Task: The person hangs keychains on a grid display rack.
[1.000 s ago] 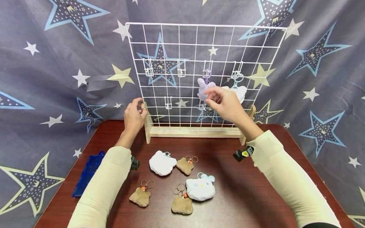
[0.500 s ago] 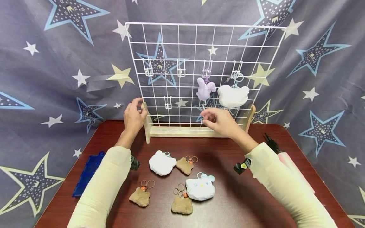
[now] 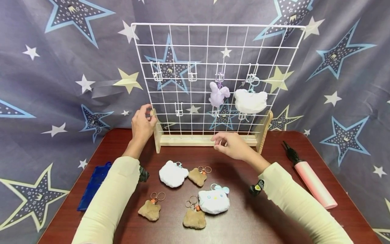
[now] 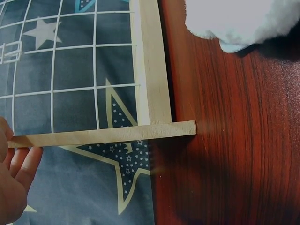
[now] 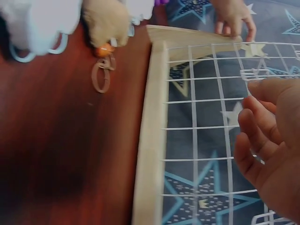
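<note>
Fingers [image 5: 253,129] curl loosely (right hand [image 3: 233,145]), left hand [image 3: 142,124] gripping the wooden upright [image 4: 103,136].

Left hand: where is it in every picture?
Head: left hand left of centre, on the left post.
Left wrist: left hand at the left edge, below the middle.
Right wrist: left hand at the top, right of centre.
Shared landmark: the left post.

Wire grid [image 3: 206,63], toward 12 o'clock in the head view: smooth, white-coated metal by its look. Stand [image 3: 189,140]: pale, matt wood. Tabletop [image 3: 243,228]: glossy red-brown wood grain. Backdrop [image 3: 70,62]: matt, creased cloth. White plush [image 3: 251,101], 2 o'clock: fluffy. Brown plush [image 3: 150,211], 7 o'clock: short-napped, with metal rings [image 3: 157,196]. Blue tray [image 3: 91,188], 8 o'clock: smooth, shiny plastic.
</note>
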A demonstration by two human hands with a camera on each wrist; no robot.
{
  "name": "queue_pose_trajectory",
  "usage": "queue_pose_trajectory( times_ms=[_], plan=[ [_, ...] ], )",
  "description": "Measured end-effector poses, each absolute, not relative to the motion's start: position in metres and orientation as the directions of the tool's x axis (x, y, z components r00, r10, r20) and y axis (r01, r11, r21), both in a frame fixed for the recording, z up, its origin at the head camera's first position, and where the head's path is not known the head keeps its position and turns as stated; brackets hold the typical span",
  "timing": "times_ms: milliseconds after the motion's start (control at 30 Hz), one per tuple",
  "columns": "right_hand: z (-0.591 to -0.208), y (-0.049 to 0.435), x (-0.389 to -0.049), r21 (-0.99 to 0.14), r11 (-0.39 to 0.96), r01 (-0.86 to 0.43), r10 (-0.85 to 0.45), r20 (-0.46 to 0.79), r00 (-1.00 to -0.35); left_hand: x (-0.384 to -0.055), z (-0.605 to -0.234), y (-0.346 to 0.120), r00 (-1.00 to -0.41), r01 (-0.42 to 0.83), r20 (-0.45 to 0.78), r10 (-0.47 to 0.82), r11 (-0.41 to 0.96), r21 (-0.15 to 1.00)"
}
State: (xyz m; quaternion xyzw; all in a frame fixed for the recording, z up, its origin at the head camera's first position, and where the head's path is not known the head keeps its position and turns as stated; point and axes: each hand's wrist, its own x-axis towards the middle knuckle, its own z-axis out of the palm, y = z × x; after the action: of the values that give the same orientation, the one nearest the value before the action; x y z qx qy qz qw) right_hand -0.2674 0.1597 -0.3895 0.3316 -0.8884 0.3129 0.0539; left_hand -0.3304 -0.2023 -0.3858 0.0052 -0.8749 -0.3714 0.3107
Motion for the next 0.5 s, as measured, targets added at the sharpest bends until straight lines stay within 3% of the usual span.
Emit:
queue_pose_trajectory(
  times_ms=[500],
  plan=[
    [-0.446,0.155,-0.265,-0.543,0.590,-0.598,-0.585,0.223,-0.779,-0.331,-0.387,-0.202,-0.814,0.218,0.531,-0.236,0.723,0.655]
  ],
)
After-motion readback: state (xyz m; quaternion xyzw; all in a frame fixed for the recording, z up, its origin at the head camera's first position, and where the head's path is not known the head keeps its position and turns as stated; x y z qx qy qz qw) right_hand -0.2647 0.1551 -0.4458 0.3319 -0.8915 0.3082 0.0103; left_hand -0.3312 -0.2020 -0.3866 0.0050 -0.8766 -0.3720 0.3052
